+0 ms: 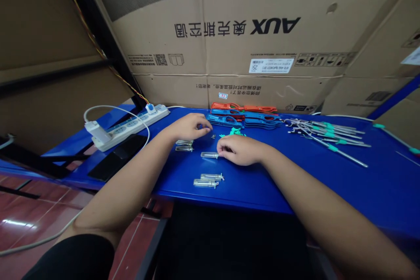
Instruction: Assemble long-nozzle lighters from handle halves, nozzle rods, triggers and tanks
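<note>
Clear plastic tube (209, 155) touching right hand (241, 149), grip unclear, left hand (189, 126) half-closed, anything held hidden

Stacked orange and blue tools (243, 116) block the table's far edge (183, 110).

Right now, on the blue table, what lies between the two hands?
The head view shows tiny dark pieces and green plastic pieces between the left hand and right hand.

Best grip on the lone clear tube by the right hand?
Probably pinch the clear tube around its middle, coming from above, with fingers on opposite long sides. It lies flat and roughly left-right on the blue table, so those sides are exposed. The right hand sits at its right end, so approach from there.
</note>
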`<state>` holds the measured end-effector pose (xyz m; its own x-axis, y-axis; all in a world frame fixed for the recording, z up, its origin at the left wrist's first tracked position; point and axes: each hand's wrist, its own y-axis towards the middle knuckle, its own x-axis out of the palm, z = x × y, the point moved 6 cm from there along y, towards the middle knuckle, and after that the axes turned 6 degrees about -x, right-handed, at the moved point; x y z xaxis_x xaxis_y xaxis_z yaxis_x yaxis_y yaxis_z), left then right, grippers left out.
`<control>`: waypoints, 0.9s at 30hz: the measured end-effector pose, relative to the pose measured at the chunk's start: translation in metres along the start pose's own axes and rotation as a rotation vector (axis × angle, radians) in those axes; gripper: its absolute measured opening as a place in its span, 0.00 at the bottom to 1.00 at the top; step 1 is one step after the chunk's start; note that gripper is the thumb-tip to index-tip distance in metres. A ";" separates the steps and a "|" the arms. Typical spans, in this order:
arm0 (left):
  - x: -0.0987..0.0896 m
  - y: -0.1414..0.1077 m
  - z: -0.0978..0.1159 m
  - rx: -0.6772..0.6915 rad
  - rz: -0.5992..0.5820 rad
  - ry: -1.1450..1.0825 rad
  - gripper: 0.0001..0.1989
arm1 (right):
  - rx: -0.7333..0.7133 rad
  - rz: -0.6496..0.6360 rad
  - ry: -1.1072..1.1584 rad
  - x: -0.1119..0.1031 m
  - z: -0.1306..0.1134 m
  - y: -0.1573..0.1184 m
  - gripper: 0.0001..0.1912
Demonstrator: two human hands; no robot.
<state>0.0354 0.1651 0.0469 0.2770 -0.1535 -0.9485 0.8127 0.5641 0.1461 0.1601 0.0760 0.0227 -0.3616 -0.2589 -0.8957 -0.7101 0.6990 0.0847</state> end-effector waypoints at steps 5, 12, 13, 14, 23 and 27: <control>0.011 -0.004 0.038 0.269 -0.206 -0.216 0.15 | 0.137 0.220 0.085 -0.016 0.010 -0.002 0.04; 0.013 0.000 0.033 0.201 -0.047 -0.137 0.15 | 0.130 0.396 0.258 -0.022 0.018 -0.002 0.09; 0.011 0.000 0.032 0.192 -0.016 -0.129 0.16 | 0.135 0.412 0.242 -0.023 0.019 -0.002 0.10; 0.010 0.000 0.031 0.187 0.007 -0.123 0.16 | 0.135 0.418 0.222 -0.023 0.019 -0.002 0.11; 0.001 0.000 0.033 0.109 0.121 -0.157 0.16 | 0.141 0.439 0.307 -0.021 0.016 -0.001 0.16; -0.001 0.000 0.035 0.079 0.115 -0.214 0.14 | 0.084 0.469 0.345 -0.022 0.014 -0.001 0.15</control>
<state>0.0530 0.1365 0.0576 0.4655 -0.2645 -0.8446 0.8046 0.5239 0.2795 0.1770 0.0902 0.0366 -0.8113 -0.1012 -0.5759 -0.3816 0.8378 0.3904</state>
